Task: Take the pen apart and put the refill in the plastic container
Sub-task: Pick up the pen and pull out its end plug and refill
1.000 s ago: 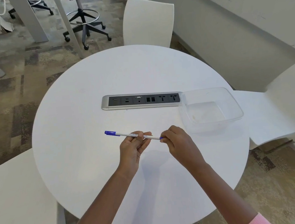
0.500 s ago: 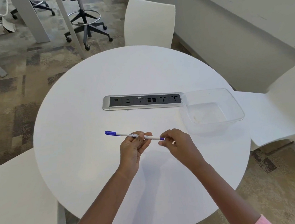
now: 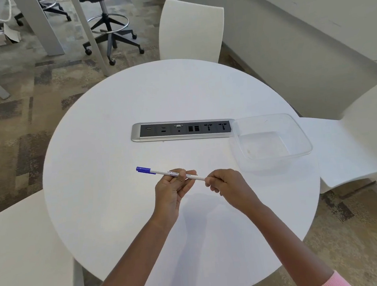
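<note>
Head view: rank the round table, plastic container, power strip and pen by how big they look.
1. round table
2. plastic container
3. power strip, longer than the container but much slimmer
4. pen, held above the table and nearer the camera, yet clearly smallest

Both forearms reach forward, pink sleeves at the near edge of view. The left hand (image 3: 173,189) is curled, thumb and fingers pinched shut, knuckles toward the viewer. The right hand (image 3: 228,186) sits just beside it, fingertips (image 3: 208,181) closed and pointing left, wrist bent slightly.
</note>
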Demonstrator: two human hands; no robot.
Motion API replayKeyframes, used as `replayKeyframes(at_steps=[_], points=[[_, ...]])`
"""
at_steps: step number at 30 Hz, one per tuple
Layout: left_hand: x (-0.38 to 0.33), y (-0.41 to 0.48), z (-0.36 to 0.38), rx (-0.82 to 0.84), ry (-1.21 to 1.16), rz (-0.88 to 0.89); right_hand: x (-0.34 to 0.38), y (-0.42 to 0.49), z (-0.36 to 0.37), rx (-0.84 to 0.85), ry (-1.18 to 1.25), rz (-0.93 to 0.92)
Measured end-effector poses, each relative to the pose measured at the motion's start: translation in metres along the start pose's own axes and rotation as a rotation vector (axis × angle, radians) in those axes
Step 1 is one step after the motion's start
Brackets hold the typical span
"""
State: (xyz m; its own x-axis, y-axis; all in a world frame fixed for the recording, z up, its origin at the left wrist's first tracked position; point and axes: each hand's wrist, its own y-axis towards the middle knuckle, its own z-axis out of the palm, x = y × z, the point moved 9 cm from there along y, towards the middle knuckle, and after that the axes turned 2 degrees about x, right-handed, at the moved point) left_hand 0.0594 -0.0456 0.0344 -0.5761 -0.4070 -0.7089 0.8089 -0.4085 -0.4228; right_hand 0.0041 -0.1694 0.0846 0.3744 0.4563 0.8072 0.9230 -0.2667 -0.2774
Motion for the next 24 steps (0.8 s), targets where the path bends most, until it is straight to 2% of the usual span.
replayKeyframes(at_steps=[6,9,12,17,20,24], points=[[-0.003,0.001,0.0,-0.008,-0.022,0.008,0.021,-0.013,-0.01,-0.223,-0.268,-0.228],[-0.002,0.001,0.003,0.004,-0.017,0.005,0.03,-0.017,-0.009,-0.255,-0.392,-0.31],[-0.001,0.001,0.004,0.011,-0.008,0.005,0.026,-0.013,-0.011,-0.231,-0.331,-0.26],[-0.001,0.002,0.001,0.007,0.012,0.01,0.005,-0.001,-0.006,-0.067,-0.091,-0.075],[-0.003,0.003,0.0,-0.004,-0.012,0.012,0.009,-0.005,-0.007,-0.114,-0.13,-0.129],[-0.003,0.003,0.0,0.003,-0.011,0.005,0.023,-0.015,-0.01,-0.231,-0.312,-0.274]])
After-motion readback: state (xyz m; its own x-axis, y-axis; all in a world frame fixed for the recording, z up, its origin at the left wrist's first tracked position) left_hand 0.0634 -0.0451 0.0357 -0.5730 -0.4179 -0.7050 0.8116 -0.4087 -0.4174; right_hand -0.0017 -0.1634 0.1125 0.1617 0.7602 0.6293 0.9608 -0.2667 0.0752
